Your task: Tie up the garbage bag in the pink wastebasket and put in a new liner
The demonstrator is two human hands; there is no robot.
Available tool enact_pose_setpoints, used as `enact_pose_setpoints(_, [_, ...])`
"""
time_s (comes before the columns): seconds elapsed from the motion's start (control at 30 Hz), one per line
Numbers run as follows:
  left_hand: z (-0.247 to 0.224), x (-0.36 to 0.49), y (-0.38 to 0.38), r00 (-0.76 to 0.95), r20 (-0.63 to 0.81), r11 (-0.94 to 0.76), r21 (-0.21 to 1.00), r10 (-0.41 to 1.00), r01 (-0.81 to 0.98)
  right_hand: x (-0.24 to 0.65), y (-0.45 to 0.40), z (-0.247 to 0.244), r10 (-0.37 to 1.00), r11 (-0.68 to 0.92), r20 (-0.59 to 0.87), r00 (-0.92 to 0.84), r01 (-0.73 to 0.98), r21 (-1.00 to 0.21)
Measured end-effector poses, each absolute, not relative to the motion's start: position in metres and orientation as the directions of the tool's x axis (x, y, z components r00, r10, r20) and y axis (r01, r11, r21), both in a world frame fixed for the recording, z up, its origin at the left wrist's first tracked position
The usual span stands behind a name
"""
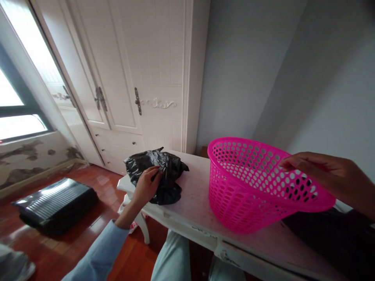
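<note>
A: Item one, and its place?
B: Black plastic bag, crumpled, no clear long axis; on the left end of the white counter. It lies right at the fingers of the left hand, by far the nearer hand.

A: Condition of those fingers?
B: Bent and drawn together, apparently closed on a fold of the bag; fingertips partly hidden.

A: Item two?
B: Pink perforated plastic basket, oval mouth upward; long axis from far left to near right. Stands on the counter, to the right of the bag and apart from it.

A: And the right hand?
B: At the basket's right side, overlapping the mouth in this view. Fingers curled, thumb near them, nothing visible held. Contact with the rim: cannot tell; nor how far open.
</note>
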State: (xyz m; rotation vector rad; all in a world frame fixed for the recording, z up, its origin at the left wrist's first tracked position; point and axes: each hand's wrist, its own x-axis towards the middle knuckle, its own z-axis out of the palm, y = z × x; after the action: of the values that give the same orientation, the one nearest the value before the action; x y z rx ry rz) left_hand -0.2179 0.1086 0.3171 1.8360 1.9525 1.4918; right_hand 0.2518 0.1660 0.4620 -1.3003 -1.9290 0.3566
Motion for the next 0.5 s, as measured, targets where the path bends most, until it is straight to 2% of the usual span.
enact_pose_setpoints(0.13, [0.365, -0.203, 0.090, -0.452, 0.554, -0.342, 0.814, 0.699, 0.469, 0.246, 0.156, 0.467, 0.761, 0.556, 0.624, -0.179, 0.674, -0.486])
enact_pose_setpoints(0.23, [0.395, -0.190, 0.076, -0.586, 0.524, -0.417, 0.851, 0.618, 0.320, 0.234, 0.147, 0.475, 0.692, 0.642, 0.679, -0.245, 0.639, -0.423])
enact_pose_setpoints(0.37, [0.428, -0.168, 0.062, -0.633, 0.587, -0.531, 0.790, 0.505, 0.308, 0.210, 0.129, 0.489, 0.599, 0.758, 0.719, -0.353, 0.540, -0.367])
enact_pose_setpoints(0.43, [0.443, -0.151, 0.055, -0.616, 0.656, -0.581, 0.728, 0.436, 0.365, 0.195, 0.117, 0.497, 0.547, 0.817, 0.724, -0.420, 0.456, -0.352])
enact_pose_setpoints(0.5, [0.459, -0.130, 0.051, -0.557, 0.747, -0.636, 0.635, 0.362, 0.438, 0.178, 0.104, 0.505, 0.507, 0.861, 0.704, -0.496, 0.331, -0.387])
